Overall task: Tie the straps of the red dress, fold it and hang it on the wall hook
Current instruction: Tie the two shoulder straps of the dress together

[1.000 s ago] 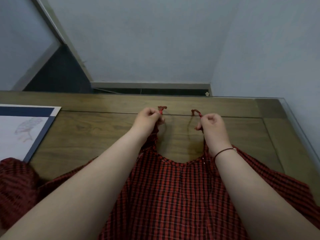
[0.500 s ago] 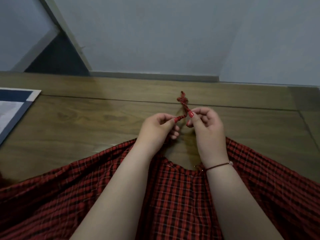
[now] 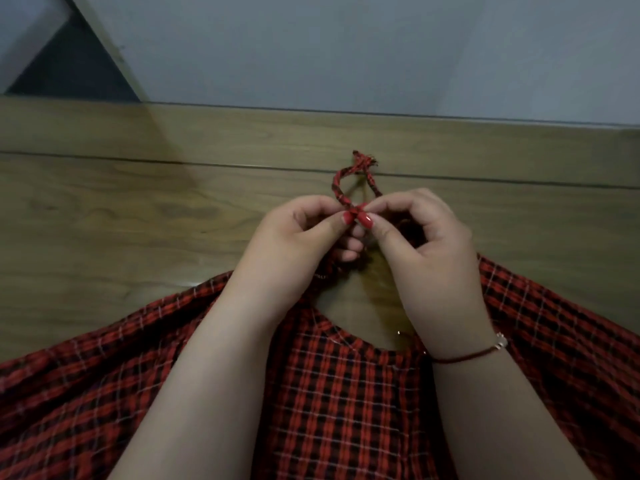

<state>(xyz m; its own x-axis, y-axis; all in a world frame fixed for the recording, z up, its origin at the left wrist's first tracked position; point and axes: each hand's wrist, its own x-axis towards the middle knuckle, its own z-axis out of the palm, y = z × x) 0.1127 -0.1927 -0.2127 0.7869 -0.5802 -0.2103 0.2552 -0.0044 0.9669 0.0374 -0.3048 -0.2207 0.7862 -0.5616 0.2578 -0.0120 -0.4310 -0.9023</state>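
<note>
My left hand and right hand pinch the crossed straps of the red checked dress, spread across the near worktop; the strap ends seem twisted together beyond my fingertips.

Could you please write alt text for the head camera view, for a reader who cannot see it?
Two bare hands, left hand and right hand, pinch the thin red plaid fabric straps together, forming a small loop. The red and black checked dress lies spread on a brown wooden table against a grey wall.
</note>
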